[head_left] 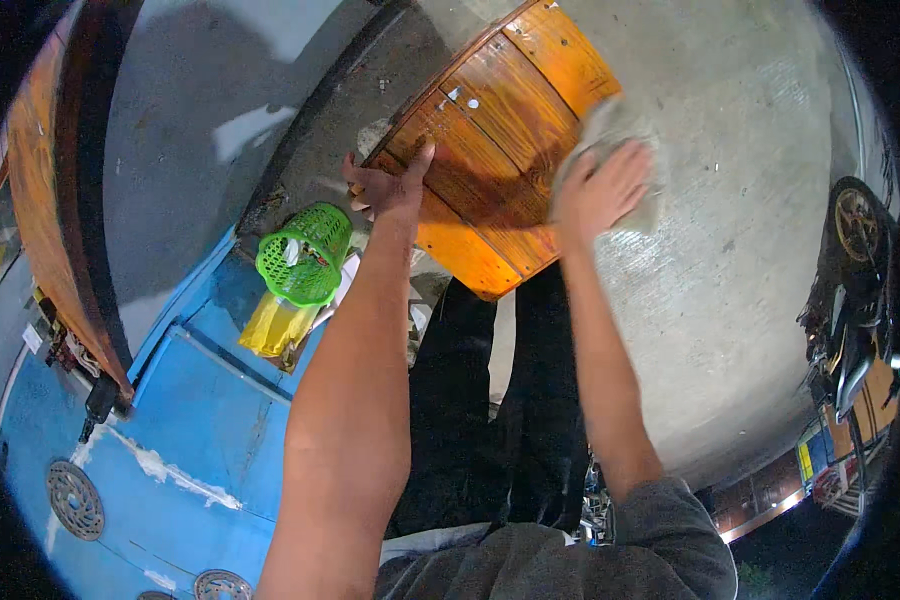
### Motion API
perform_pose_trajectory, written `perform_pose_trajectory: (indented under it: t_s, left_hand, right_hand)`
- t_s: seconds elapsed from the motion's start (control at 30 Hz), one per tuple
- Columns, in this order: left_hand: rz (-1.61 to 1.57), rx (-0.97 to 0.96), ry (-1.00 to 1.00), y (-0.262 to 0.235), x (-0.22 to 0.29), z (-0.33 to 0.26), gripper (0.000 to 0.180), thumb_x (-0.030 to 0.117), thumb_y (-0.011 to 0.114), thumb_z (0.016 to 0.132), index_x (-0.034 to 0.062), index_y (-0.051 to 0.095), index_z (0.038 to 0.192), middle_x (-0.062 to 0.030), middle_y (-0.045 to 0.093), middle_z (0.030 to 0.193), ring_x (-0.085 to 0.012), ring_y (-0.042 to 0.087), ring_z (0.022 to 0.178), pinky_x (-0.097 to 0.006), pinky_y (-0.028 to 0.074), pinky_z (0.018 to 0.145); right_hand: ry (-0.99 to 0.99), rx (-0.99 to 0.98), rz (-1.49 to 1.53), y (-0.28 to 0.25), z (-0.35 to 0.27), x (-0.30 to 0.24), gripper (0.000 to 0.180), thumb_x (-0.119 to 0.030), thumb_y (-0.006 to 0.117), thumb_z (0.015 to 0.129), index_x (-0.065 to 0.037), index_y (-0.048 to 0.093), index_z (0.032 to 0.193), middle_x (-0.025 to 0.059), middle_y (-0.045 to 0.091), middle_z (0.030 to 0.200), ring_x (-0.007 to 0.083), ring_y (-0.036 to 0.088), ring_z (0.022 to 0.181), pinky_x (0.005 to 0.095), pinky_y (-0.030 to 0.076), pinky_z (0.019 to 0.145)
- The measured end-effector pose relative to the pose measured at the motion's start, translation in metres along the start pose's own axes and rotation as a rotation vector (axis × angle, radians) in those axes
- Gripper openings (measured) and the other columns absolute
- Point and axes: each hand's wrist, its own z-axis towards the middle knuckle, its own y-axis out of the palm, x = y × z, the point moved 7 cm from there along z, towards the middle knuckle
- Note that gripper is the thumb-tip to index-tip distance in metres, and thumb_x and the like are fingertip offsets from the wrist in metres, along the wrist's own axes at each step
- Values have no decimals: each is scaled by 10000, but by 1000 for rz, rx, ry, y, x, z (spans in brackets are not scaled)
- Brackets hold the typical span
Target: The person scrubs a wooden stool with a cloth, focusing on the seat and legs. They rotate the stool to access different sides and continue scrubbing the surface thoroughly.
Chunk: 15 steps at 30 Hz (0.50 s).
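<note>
L hand (pixel 385 190) is clamped on the left edge of a wooden panel (pixel 490 130), thumb on the top face, other fingers curled at the rim. R hand (pixel 605 190) is flat, fingers stretched out, laid over a greyish cloth (pixel 600 125) at the panel's right edge; both hand & cloth are motion-blurred, so can't tell if any cloth is pinched.

Panel is in front of the person, btwn the two hands, set at a slant w/ its near corner close to the black trousers (pixel 460 430). What props it up: can't tell. Looks: orange-brown, glossy, made of several planks w/ dark seams & clear grain. Brighter orange at far & near ends, darker brown across the middle. Small dark dots near plank ends, a few whitish spots in upper part, incl. one round. Left edge is dark.

Further out, L side: green perforated basket (pixel 335 235) w/ something white inside, yellow package (pixel 275 328) just below it, then blue surface (pixel 210 410) w/ whitish streaks & round slotted metal discs (pixel 74 498). Far L: long curved-looking wood piece (pixel 45 220). R side: grey concrete floor (pixel 740 200), w/ a motorbike (pixel 855 300) near the rim.
</note>
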Motion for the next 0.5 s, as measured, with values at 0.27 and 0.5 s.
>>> perform_pose_trajectory:
  t_s: [0.27,0.5]
  left_hand:
    - [-161,30,220,10,-20,25,1234,418,952,551,76,179,1450,-181,419,1403,-323,425,1288,-475,338,1104]
    - [3,8,70,2,-7,6,1295,507,929,523,160,128,1480,-275,321,1422,-422,346,1307,-535,306,1100]
  right_hand:
    - [-667,-524,305,-19,-233,-26,306,-265,622,858,-62,624,1087,156,584,1121,293,506,1171,566,316,1075]
    - [-55,-173,44,-3,-35,30,580,-349,485,972,-38,392,1452,205,398,1468,393,312,1398,606,179,1130]
